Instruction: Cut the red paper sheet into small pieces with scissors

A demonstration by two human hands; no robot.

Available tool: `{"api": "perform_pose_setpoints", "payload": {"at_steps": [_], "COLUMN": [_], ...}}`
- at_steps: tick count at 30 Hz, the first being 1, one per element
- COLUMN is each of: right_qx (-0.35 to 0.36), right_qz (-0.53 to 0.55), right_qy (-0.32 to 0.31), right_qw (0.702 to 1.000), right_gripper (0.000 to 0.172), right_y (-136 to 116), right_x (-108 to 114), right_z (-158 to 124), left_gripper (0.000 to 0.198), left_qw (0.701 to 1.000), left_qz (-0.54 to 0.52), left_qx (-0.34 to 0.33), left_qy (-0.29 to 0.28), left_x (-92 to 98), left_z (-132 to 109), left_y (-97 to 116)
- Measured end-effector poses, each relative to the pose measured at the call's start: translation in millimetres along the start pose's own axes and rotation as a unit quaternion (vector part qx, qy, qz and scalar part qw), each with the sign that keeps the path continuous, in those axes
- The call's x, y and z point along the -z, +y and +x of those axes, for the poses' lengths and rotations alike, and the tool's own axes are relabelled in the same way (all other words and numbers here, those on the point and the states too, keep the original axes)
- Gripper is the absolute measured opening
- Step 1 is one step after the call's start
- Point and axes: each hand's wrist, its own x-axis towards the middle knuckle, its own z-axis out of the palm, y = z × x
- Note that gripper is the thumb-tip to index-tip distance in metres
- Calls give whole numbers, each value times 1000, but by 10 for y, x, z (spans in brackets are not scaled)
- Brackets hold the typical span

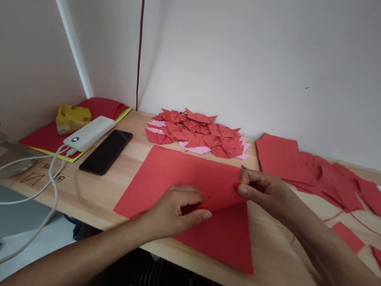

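Note:
A large red paper sheet (161, 171) lies on the wooden table in front of me. Part of it, or a second red layer, is raised at the right, with its edge running between my hands. My right hand (256, 186) pinches that raised edge between thumb and fingers. A small dark tip (244, 167) shows beside those fingers; I cannot make out what it is. My left hand (181, 209) rests over the middle of the sheet, its thumb apart from the curved fingers. Its other fingertips are partly hidden.
Folded red and pink paper pieces (194, 132) are heaped by the wall. Cut red papers (279, 157) spread along the right, with a red scrap (347, 237) nearer. Leftward are a phone (106, 152), a cabled white power bank (89, 133), and a yellow packet (73, 118) on coloured sheets.

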Motion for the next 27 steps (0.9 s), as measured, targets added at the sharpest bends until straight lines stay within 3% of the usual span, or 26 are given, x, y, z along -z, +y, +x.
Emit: {"api": "perform_pose_setpoints", "payload": {"at_steps": [6, 9, 14, 17, 19, 22, 27], "right_qx": [21, 50, 66, 133, 164, 182, 151], "right_qz": [-31, -74, -169, -200, -209, -197, -162], "right_qy": [45, 30, -66, -62, -51, -58, -147], "right_qw": [998, 996, 981, 969, 963, 962, 964], "right_gripper": [37, 34, 37, 25, 24, 22, 19], "right_y": [61, 147, 286, 359, 387, 355, 140], "right_x": [39, 136, 267, 259, 238, 226, 279], "right_z": [30, 47, 61, 92, 112, 102, -54], "left_gripper": [40, 40, 8, 27, 34, 34, 33], "left_qw": [999, 997, 981, 964, 961, 962, 978], "left_qz": [42, 47, 100, 144, 169, 176, 150], "left_qx": [2, -14, -151, -222, -219, -209, -142], "left_qy": [27, 55, 70, 23, -23, -11, 25], "left_x": [-16, -4, 82, 208, 308, 429, 478], "left_z": [2, -8, -111, -226, -309, -424, -607], "left_y": [-30, -23, 9, 36, 66, 103, 45]}}
